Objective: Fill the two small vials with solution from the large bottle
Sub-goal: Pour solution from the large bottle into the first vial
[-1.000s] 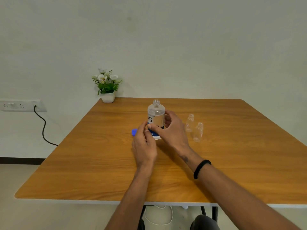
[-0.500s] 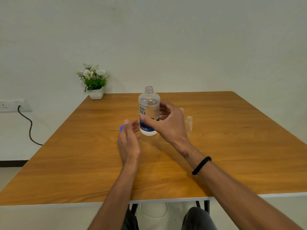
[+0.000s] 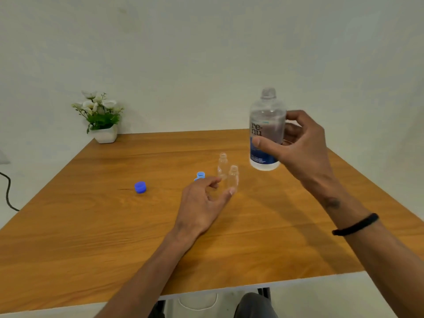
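Far left, the potted plant (image 3: 101, 118) stands at the table's (image 3: 68, 226) far corner, well apart from the work. Nearer you a dark blue cap (image 3: 140, 187) lies alone on the wood, and a lighter blue cap (image 3: 200, 175) sits just left of the vials. Your left hand (image 3: 202, 203) rests low, fingers loosely spread and holding nothing, its fingertips close by the nearer vial (image 3: 232, 177); whether they touch it is unclear. The farther vial (image 3: 222, 165) stands just behind. Both vials are upright, mouths open, and look empty.

At the right, your right hand (image 3: 298, 148) is wrapped around the large bottle (image 3: 266, 131), lifted clear of the table. Its long axis is near vertical, with the uncapped neck pointing up.

You seem to be about to make the first pour: steady a vial with your left hand, bring the bottle's neck over its mouth and tip slowly.
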Demonstrator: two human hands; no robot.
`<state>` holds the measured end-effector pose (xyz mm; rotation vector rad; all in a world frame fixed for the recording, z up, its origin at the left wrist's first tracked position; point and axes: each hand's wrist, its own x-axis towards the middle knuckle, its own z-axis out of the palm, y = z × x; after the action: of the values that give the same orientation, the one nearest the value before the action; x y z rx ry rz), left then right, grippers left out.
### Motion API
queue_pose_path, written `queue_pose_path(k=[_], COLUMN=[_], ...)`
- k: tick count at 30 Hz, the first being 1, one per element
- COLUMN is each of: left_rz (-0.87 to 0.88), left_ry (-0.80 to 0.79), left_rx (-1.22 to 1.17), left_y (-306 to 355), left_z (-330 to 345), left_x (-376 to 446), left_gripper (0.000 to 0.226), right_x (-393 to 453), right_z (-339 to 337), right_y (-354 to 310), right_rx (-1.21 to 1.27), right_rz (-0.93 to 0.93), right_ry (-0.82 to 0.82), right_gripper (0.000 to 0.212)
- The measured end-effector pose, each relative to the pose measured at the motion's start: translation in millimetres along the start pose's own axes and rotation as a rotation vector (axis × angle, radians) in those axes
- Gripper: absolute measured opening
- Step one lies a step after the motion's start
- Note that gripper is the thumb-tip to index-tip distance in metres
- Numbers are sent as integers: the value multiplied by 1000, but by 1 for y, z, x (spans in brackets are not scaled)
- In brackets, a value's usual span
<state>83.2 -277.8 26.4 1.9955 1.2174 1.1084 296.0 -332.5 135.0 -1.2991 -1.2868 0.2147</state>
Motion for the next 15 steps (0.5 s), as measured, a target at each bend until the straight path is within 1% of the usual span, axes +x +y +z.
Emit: queue_pose_path(k=[2,4,6,10,13,15], left_rz=[-2,-4,-3,11,-20,-48], left_ry=[-6,-15,-24,-52,-34,-55], left_rx=[20,41,37,-72,-124,-156], left_y=[5,7,6,2,-1,-4], left_z=[12,21,27,30,29,30], left_x=[9,17,26,37,42,44], left_gripper=[59,61,55,22,23,23], right_x=[4,5,6,8,8,6], right_z=[-3,-2,2,13,16,16], right_y=[24,47,67,96,106,110], right_rx=[-34,-70,-104,-156,-173,-187], right_rz=[24,27,32,20,-4,-19], right_ry=[14,13,-3,-6,-17,-34], right_gripper=[72,71,70,78,83,83])
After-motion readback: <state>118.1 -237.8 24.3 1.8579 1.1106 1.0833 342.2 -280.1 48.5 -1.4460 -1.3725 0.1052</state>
